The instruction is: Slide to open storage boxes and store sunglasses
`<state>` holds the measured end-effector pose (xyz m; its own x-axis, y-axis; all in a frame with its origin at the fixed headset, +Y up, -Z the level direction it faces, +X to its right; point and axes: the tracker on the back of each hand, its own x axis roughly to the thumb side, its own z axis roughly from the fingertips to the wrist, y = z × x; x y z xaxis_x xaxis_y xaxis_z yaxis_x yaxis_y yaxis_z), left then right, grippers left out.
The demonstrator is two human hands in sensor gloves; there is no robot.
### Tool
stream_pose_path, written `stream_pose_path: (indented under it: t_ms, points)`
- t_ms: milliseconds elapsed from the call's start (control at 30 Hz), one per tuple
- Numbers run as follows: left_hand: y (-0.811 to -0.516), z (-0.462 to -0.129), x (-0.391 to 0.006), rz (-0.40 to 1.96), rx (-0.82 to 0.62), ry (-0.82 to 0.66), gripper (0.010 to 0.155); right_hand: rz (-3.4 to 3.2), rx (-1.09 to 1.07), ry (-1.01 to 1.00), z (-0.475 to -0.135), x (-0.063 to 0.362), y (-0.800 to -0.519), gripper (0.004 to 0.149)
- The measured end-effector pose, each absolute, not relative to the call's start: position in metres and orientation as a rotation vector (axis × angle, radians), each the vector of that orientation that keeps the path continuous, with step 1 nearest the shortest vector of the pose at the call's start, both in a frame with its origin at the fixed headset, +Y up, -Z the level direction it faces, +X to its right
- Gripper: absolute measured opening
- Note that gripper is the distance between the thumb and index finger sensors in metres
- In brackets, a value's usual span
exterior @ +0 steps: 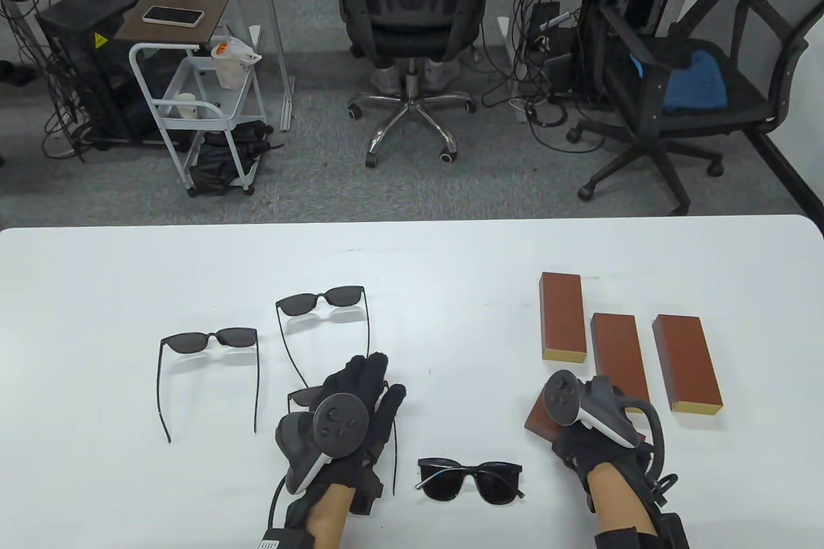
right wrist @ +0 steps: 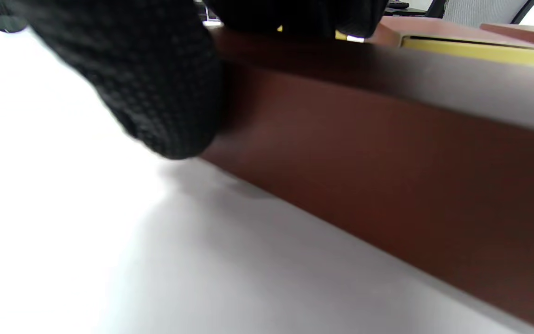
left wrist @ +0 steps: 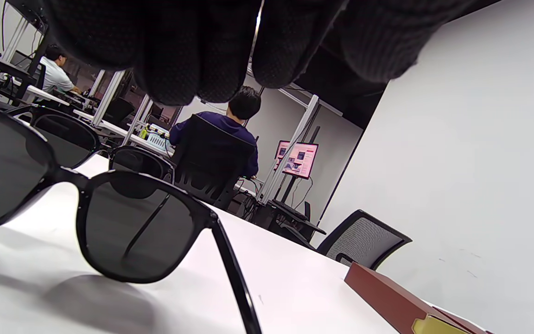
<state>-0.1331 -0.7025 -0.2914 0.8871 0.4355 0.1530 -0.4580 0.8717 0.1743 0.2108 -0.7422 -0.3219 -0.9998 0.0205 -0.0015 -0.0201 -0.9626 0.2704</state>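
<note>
On the white worktop (exterior: 129,266), the right hand (exterior: 595,427) sits on a brown storage box (exterior: 539,421). This box lies just in front of three more boxes (exterior: 620,357) that are lined up side by side. In the right wrist view, the thumb (right wrist: 155,93) presses on the long side of the brown box (right wrist: 364,185), and the other fingers curl over its top. So the hand seems to be holding the box.

Left of the held box, the left hand (exterior: 357,407) lies over a pair of sunglasses (exterior: 302,396). Its fingers (exterior: 370,375) are straight and close together. I cannot tell if they touch the glasses. The left wrist view shows a dark lens (left wrist: 137,227) right below the fingertips (left wrist: 188,51).

Three more sunglasses are out. One folded pair (exterior: 471,479) lies between the two hands, close to the person. Two open pairs (exterior: 209,340) lie further left of the held box, one (exterior: 322,299) a bit further back.

I think the step now is getting the first box ready to open. No sunglasses look put away yet, so the job is near its start. Next, the inner tray needs a push out of its brown sleeve. One hand should hold the sleeve while the tray slides. The yellow end (right wrist: 475,48) on a box behind shows where a tray comes out.

I cannot read any words or brand names on the boxes or the glasses.
</note>
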Motion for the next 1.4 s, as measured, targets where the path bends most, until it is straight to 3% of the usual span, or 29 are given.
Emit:
stream_pose_path:
  t_ms: [267, 500, 667, 1033, 1400]
  points:
    - [-0.7, -0.288, -0.131, 0.464, 0.226, -0.152, 0.07, 3.057, 0.144, 0.278, -0.318, 0.191, -0.718, 0.079]
    - [-0.697, -0.285, -0.114, 0.464, 0.18, -0.391, 0.082, 2.998, 0.337, 0.117, -0.308, 0.167, -0.688, 0.078]
    - [-0.696, -0.284, -0.099, 0.496, 0.126, -0.549, 0.09, 2.98, 0.511, 0.113, -0.297, 0.141, -0.673, 0.078]
    - [-0.697, -0.285, -0.094, 0.557, 0.032, -0.617, 0.102, 2.828, 0.777, 0.037, -0.274, 0.109, -0.65, 0.077]
    - [-0.696, -0.293, -0.102, 0.642, -0.054, -0.6, 0.095, 2.738, 0.848, -0.017, -0.272, 0.106, -0.651, 0.075]
